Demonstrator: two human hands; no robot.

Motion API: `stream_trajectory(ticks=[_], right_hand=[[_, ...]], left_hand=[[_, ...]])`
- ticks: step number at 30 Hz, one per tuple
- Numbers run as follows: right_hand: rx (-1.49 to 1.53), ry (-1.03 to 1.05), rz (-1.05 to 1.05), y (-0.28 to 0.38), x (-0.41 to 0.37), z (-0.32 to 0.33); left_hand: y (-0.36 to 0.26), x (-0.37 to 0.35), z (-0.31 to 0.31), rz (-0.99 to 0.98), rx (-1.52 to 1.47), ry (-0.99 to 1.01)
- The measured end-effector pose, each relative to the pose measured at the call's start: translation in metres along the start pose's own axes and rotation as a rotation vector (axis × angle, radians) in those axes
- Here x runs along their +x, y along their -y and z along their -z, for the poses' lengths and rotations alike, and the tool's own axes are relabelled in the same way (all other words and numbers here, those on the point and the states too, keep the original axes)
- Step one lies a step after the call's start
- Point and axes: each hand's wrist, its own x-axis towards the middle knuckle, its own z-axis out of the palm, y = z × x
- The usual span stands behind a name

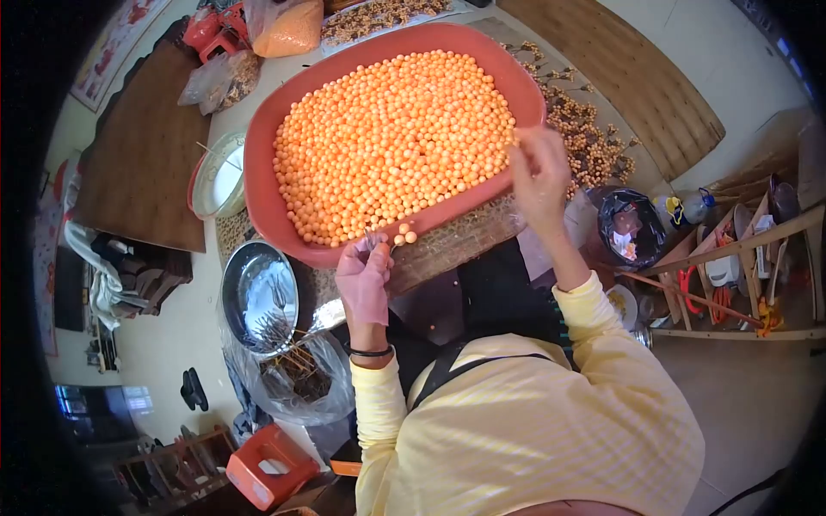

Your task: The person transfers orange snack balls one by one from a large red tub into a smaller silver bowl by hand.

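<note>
A red plastic basin [258, 185] full of small orange balls [387, 138] stands in front of me. At its near rim my left hand [363, 279], partly covered in thin pink material, is closed on a thin wire stem [372, 234]. A few orange balls [404, 234] sit in a small cluster just beside those fingertips. My right hand [544, 176] is raised over the basin's right rim, its thumb and fingers drawn together. Motion blurs those fingertips, and I cannot tell what they hold.
Left of the basin are a metal bowl [260, 297] with thin stems, a plastic bag [301, 378] of brown stems and a bowl of white liquid [225, 181]. Finished-looking berry sprigs [589, 142] lie at the right, near a black-lined bin [632, 228]. A red stool [271, 469] stands lower left.
</note>
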Motion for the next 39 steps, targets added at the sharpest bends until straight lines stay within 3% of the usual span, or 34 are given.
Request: stream_trajectory(ticks=[1, 7, 11, 16, 21, 26, 31, 39], right_hand=[[-0.219, -0.142, 0.128, -0.006, 0.007, 0.004], [-0.26, -0.202, 0.051, -0.048, 0.026, -0.002], [0.26, -0.044, -0.431, -0.059, 0.025, -0.009], [0.223, -0.099, -0.329, -0.064, 0.025, -0.01], [0.294, -0.112, -0.56, -0.072, 0.066, 0.015], [0.123, -0.117, -0.387, -0.044, 0.073, 0.004], [0.288, -0.138, -0.569, -0.056, 0.074, 0.015], [0.139, -0.139, -0.384, -0.078, 0.056, -0.005]], left_hand=[[0.0, 0.0, 0.0, 0.001, 0.001, -0.001], [-0.004, -0.001, -0.001, -0.005, 0.003, -0.015], [-0.006, -0.006, -0.008, 0.026, -0.044, 0.012], [-0.007, -0.013, -0.008, 0.027, -0.041, 0.062], [-0.006, -0.02, -0.01, 0.046, -0.043, 0.155], [-0.006, -0.027, -0.013, 0.074, -0.05, 0.255], [-0.014, -0.033, -0.01, 0.153, -0.131, 0.315], [-0.014, -0.022, -0.016, 0.136, -0.155, 0.262]])
